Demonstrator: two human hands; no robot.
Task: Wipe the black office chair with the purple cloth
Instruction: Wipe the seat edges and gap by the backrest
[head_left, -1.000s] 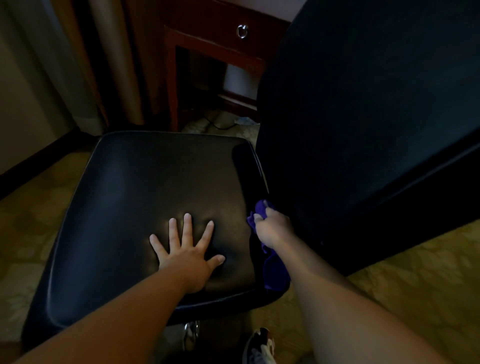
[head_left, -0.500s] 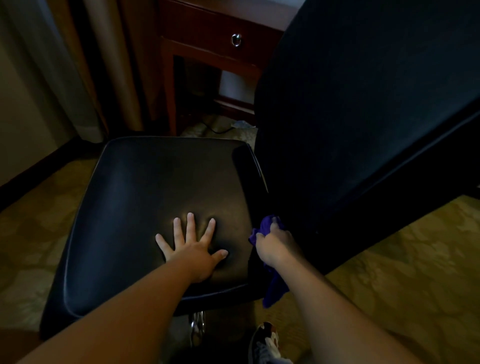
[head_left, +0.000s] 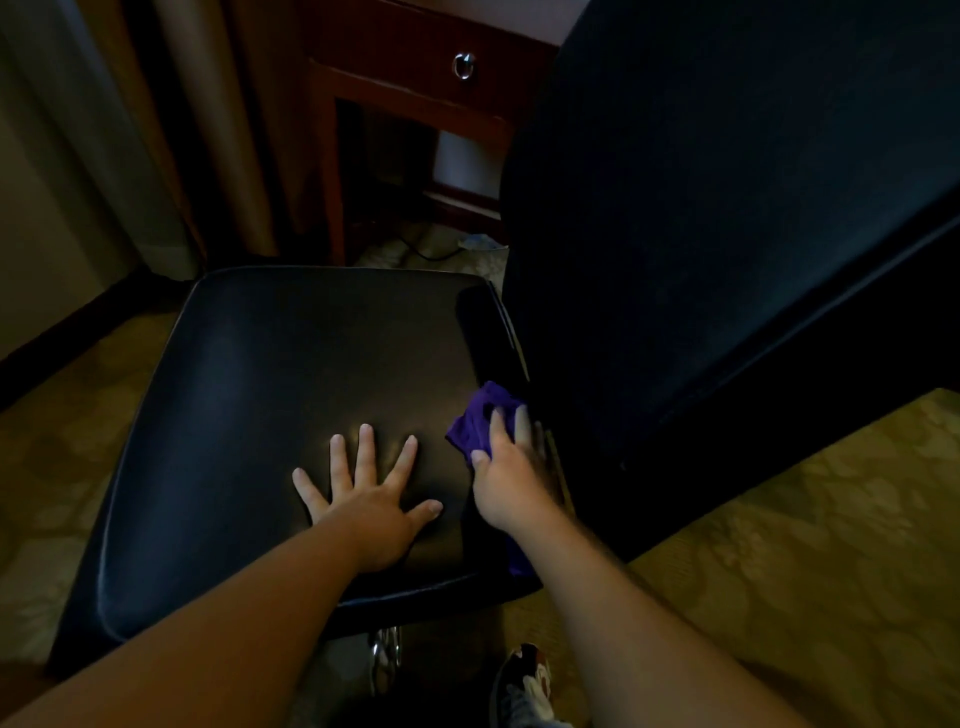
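- Head view, and the right hand (head_left: 511, 480) has slid up off the chair's side edge onto the rear corner of the seat (head_left: 291, 395), taking the purple cloth (head_left: 480, 426) with it.
- That hand is clenched around the cloth, fingers pressing it down where the seat meets the backrest (head_left: 717, 208); a tail of fabric dangles below the wrist.
- Looks like the wipe is shifting from the edge to the crease, with most of the seat top yet to be covered.
- Left hand (head_left: 366, 499) is released, palm flat and fingers spread on the seat, holding nothing, just bracing the black office chair.
- It sits squarely in the cloth's likely path and would need to lift.
- Around it: a wooden desk (head_left: 415, 88) behind, patterned carpet (head_left: 779, 571), a shoe (head_left: 524, 686) below.
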